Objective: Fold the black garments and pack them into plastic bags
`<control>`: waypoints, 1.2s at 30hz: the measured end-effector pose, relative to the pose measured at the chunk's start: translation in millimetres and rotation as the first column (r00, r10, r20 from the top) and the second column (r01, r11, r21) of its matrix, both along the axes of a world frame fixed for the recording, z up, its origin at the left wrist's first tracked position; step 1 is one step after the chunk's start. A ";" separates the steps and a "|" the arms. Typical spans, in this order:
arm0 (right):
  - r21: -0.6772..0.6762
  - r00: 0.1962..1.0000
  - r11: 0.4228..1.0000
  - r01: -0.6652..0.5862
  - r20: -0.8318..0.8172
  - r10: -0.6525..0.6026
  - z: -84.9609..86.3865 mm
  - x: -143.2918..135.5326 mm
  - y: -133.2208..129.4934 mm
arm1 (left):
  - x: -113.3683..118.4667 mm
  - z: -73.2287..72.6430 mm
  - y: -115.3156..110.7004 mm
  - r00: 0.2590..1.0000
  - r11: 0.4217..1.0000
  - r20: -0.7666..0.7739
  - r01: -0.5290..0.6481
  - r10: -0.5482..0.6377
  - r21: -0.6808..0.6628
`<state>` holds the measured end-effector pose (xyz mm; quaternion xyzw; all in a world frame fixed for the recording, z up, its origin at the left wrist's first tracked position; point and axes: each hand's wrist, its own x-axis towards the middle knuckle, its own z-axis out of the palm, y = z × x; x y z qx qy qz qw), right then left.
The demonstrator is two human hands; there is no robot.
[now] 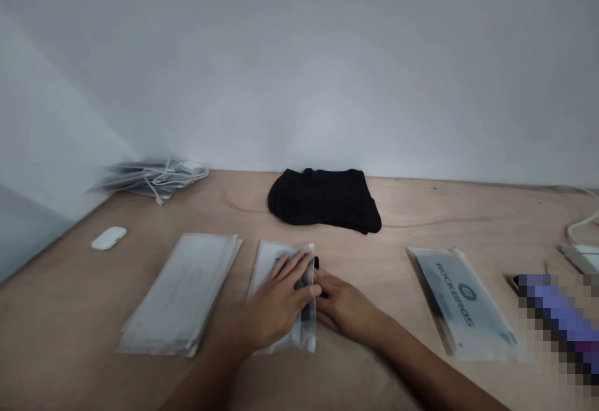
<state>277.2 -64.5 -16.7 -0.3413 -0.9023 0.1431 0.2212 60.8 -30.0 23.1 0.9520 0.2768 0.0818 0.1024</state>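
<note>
A translucent plastic bag [264, 261] lies at the front middle of the table. My left hand [281, 302] rests across it with the fingers stretched out. Beside its right edge is my right hand [344, 308], its fingers close together at the bag's edge by a small black item [317, 262]; what they grip is hidden. Behind both hands lies a pile of folded black fabric [325, 199]. To the right, a filled bag marked ROCKBROS [461, 299] lies flat. A stack of similar translucent bags [182, 292] is on the left.
A white oval case [109, 237] sits on the wooden table [56, 311] at the left. Behind it are papers with a white cable [161, 177]. A blurred-out object [561, 317] and a white cable [580, 221] are at the right.
</note>
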 end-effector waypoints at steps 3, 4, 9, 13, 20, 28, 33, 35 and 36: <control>0.029 0.999 0.999 0.034 0.004 -0.034 0.5 12.8 -2.3 | -7.9 -2.6 -1.9 0.997 0.998 0.032 -0.068 0.067 0.006; 0.048 0.997 0.996 0.069 0.013 -0.070 0.4 18.1 -4.5 | -9.7 -4.1 -2.9 0.994 0.995 0.037 -0.099 0.098 0.012; 0.064 0.986 0.993 0.100 0.129 -0.107 3.0 21.8 -12.2 | -8.6 -8.4 -6.8 0.991 0.991 -0.010 -0.134 0.134 0.009; 0.043 0.989 0.997 0.061 0.135 -0.066 2.1 -6.0 -2.9 | -2.3 -6.4 -4.4 0.993 0.994 -0.046 -0.106 0.105 -0.010; -0.001 0.988 0.991 0.131 0.089 -0.130 -1.9 -11.4 -0.6 | -11.7 5.4 -18.4 0.998 0.998 -0.008 -0.057 0.057 -0.031; 0.013 0.991 0.996 0.087 -0.099 -0.085 10.2 2.6 -49.3 | -30.4 -13.8 -65.4 0.984 0.999 0.176 0.031 -0.035 0.025; 0.142 0.985 0.980 0.139 -0.117 -0.123 9.3 -9.4 -59.4 | -28.4 -24.4 -62.4 0.953 0.983 0.253 -0.139 0.166 -0.121; 0.191 0.989 0.976 0.107 -0.124 -0.084 5.8 -9.7 -60.9 | -28.4 -26.5 -62.3 0.942 0.965 0.251 -0.178 0.224 -0.191; 0.204 0.988 0.972 0.113 -0.129 -0.088 3.2 -8.8 -60.5 | -28.4 -27.5 -63.7 0.939 0.960 0.254 -0.180 0.232 -0.212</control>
